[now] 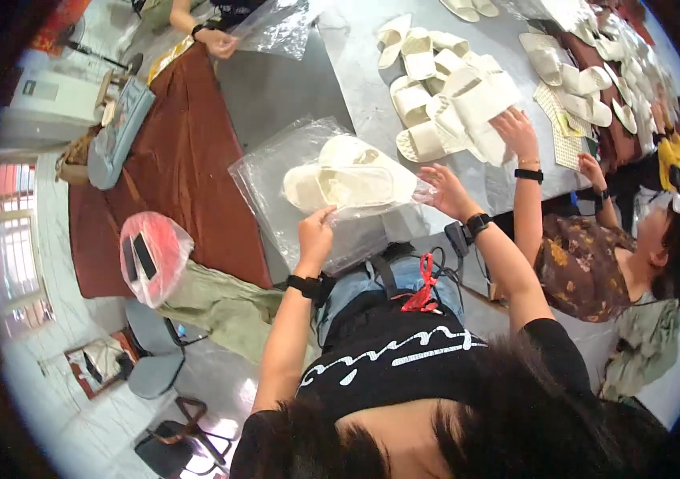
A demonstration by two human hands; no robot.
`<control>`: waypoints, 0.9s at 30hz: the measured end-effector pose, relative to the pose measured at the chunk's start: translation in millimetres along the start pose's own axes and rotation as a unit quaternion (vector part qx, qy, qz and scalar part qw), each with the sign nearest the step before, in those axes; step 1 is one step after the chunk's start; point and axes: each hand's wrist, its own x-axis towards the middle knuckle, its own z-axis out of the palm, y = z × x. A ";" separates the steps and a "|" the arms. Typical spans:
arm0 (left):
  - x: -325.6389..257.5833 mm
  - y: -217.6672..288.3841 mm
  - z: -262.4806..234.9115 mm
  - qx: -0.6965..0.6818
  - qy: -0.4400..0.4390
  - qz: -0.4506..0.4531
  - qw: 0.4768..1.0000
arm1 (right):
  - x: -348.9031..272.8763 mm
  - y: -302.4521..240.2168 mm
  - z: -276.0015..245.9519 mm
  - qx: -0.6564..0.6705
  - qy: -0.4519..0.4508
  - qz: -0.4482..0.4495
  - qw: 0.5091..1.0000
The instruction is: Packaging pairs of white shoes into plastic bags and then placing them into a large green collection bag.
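A pair of cream slippers [338, 182] lies sole to sole at an angle, apparently inside a clear plastic bag, in front of me at the table edge. My left hand [316, 235] pinches the near edge of this bagged pair. At its right end, the fingers of my right hand [449, 194] are closed on the gathered clear plastic bag [420, 190]. Beneath the pair, more clear plastic bags [264, 172] are spread flat on the grey table. Just beyond my right hand is a pile of cream slippers [420, 144].
A co-worker's hand [515, 132] on the right touches the slipper pile. Across the table another person's hand [216, 42] holds a clear plastic sheet [280, 28]. Left of me are a brown cloth-covered table [188, 152], a red bundle in plastic [168, 247] and grey chairs [156, 375].
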 end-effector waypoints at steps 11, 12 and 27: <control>-23.1 -38.4 23.4 -0.116 0.107 -0.052 0.986 | 44.1 30.9 2.0 -0.136 0.013 0.254 0.957; -24.6 -37.2 19.9 -0.066 0.123 -0.029 0.990 | 50.6 31.5 0.4 -0.159 0.019 0.273 0.949; -39.1 -33.9 8.2 -0.606 -0.007 -0.379 0.699 | 41.5 35.4 18.9 -0.010 0.000 0.288 0.958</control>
